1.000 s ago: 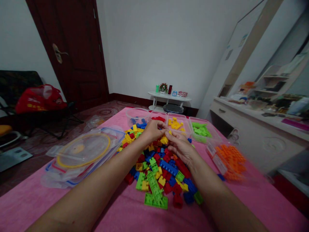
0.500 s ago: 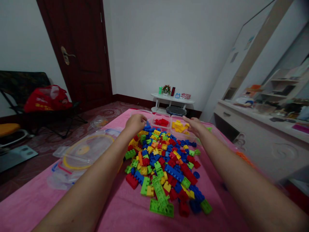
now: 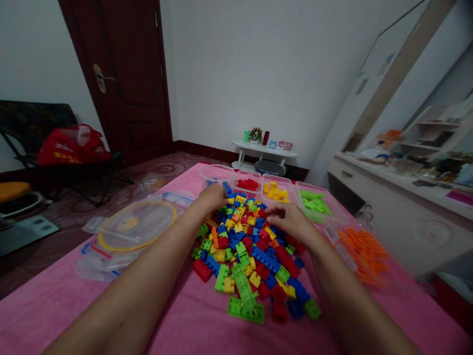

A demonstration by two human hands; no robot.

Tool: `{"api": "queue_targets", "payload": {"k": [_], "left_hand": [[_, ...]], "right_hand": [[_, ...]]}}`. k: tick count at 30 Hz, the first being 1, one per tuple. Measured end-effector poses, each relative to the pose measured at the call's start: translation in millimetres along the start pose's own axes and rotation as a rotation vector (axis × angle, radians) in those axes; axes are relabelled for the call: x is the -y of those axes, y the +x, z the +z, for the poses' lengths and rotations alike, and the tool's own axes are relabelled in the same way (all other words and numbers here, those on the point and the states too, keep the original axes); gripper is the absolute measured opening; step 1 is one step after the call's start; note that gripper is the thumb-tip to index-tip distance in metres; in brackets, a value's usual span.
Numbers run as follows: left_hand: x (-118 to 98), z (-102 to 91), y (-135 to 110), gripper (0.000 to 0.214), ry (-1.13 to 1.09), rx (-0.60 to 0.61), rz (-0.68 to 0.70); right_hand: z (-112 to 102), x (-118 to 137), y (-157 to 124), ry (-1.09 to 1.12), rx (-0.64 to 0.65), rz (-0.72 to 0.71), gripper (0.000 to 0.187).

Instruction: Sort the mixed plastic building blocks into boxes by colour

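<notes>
A large heap of mixed plastic building blocks (image 3: pixel 240 241) in red, blue, yellow and green lies before me. My left hand (image 3: pixel 214 197) is at the heap's far left side, near blue blocks. Its fingers are curled and their tips hidden, so what they hold is unclear. Over the right side of the heap, my right hand (image 3: pixel 290 219) has bent fingers, with a gap showing between thumb and forefinger. Beyond the hands stand clear bins with red blocks (image 3: pixel 247 184), yellow blocks (image 3: pixel 275 192) and green blocks (image 3: pixel 314 202). Orange blocks (image 3: pixel 364 254) fill another bin at right.
A round clear container (image 3: pixel 217 172) stands at the far left of the bin row. Clear lids (image 3: pixel 136 227), one with a yellow rim, lie left of my forearm on the pink cloth (image 3: pixel 177 315). A cabinet (image 3: pixel 399 207) stands to the right.
My right hand has moved from the yellow bin back toward me and left, down to the heap. My left hand has shifted slightly nearer. The green and orange bins are now uncovered.
</notes>
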State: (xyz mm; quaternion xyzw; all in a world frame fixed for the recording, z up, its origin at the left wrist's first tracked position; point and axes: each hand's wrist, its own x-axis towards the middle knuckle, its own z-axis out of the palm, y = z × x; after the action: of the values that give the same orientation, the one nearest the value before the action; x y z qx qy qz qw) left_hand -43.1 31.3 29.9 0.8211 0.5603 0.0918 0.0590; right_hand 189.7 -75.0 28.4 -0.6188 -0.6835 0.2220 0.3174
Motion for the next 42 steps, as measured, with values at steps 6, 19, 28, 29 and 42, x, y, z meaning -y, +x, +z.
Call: {"api": "queue_targets", "payload": {"k": [6,19,28,29,42], "left_hand": [[0.3,5.8,0.4,0.037,0.012,0.066,0.062],[-15.3,-17.0,-9.1,0.029,-0.072,-0.036,0.089],[-40.1,-38.2,-26.3,0.050,-0.287,0.094,0.412],[-44.6,-38.8,-28.3,0.051,-0.349,0.091,0.440],[-73.7,-35.6,-46.2,0.060,-0.511,-0.021,0.615]], "right_hand": [[-1.9,19.3,-16.1,-0.455,0.153,-0.030,0.025],[-7.0,32.1,-18.7,-0.503,0.020,0.000,0.022],[9.6,28.3,-12.8,0.170,-0.027,0.023,0.017],[12.4,31.2,-13.4,0.307,-0.039,0.063,0.016],[11.2,48.4,-15.8,1.413,-0.176,0.373,0.018]]}}
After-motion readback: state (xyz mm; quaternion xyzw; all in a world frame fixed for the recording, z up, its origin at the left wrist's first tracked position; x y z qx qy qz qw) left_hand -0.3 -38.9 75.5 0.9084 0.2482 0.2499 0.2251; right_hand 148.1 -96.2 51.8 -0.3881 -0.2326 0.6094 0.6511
